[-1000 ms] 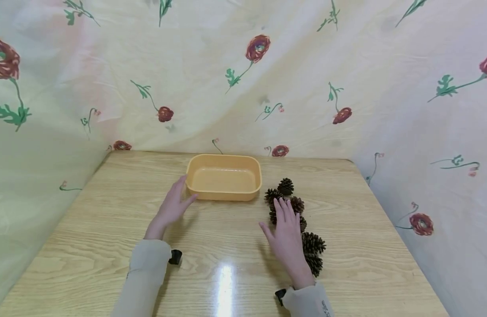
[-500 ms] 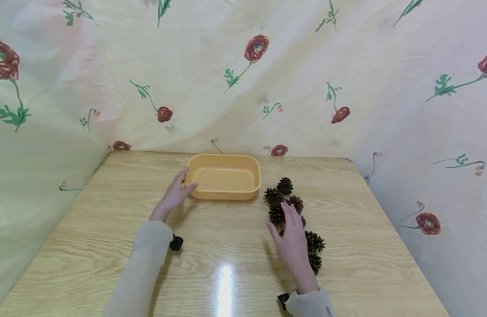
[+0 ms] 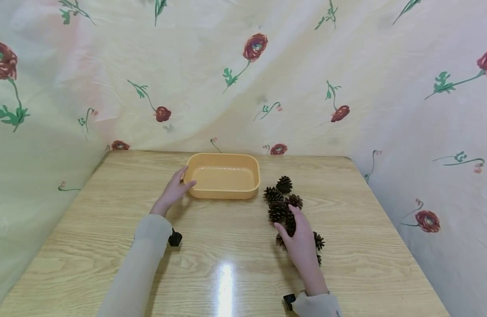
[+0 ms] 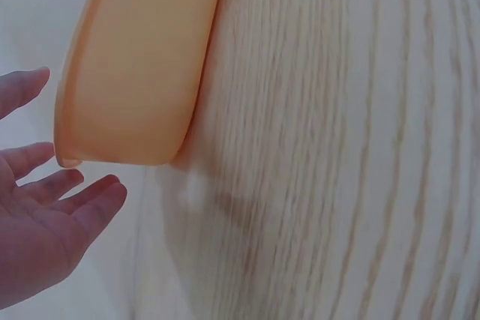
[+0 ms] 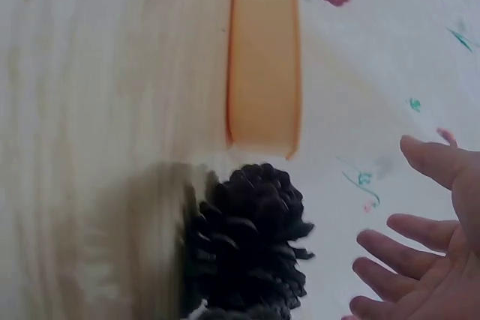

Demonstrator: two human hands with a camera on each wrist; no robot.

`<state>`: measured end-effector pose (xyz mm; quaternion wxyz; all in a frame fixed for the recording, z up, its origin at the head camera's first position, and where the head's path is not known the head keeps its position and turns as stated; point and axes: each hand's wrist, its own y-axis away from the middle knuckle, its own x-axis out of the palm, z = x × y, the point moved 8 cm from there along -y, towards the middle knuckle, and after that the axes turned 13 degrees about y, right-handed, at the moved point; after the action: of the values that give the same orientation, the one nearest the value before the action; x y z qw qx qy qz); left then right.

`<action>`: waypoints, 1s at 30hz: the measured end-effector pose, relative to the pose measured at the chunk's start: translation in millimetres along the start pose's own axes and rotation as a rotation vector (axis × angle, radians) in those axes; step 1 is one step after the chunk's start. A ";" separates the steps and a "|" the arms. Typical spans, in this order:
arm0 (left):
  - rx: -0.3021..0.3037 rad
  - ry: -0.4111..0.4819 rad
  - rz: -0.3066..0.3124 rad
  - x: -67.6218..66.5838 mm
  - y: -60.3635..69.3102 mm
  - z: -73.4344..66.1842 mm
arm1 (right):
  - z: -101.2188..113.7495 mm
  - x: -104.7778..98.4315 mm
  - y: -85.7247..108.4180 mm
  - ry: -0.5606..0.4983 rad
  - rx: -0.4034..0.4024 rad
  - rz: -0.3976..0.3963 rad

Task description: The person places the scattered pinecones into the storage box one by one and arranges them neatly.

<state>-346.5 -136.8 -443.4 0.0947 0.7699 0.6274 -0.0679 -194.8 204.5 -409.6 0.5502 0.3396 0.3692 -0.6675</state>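
Yellow with rounded corners, a tray sits near the back edge of a wood-grain table, a floral backdrop rising behind it. A person's left hand is spread at the tray's left end, thumb and fingers apart, gripping nothing; whether a fingertip brushes the rim cannot be told. To the tray's right, dark brown pine cones lie clustered in a band running toward the person. Above them hovers the right hand, thumb and fingers parted, holding nothing, partly hiding the nearer cones.
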 end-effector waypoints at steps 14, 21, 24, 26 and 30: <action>-0.035 0.043 0.006 -2.7 -3.0 8.0 | -24.0 -16.4 -5.5 -0.107 -0.132 0.175; -0.037 0.055 0.033 -2.2 -1.3 10.0 | -31.0 -19.6 -1.1 -0.188 -0.233 0.272; -0.045 0.054 0.043 -1.5 -0.4 10.5 | -35.0 -20.5 -0.2 -0.195 -0.258 0.298; -0.049 0.059 0.043 -1.9 0.1 10.9 | -38.4 -20.6 0.3 -0.202 -0.264 0.316; -0.047 0.068 0.050 -2.0 1.4 11.2 | -46.1 -21.3 -0.1 -0.242 -0.271 0.338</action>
<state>-345.4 -141.6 -453.7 0.0929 0.7849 0.6122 -0.0243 -189.3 254.8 -414.2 0.7347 0.2373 0.3246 -0.5464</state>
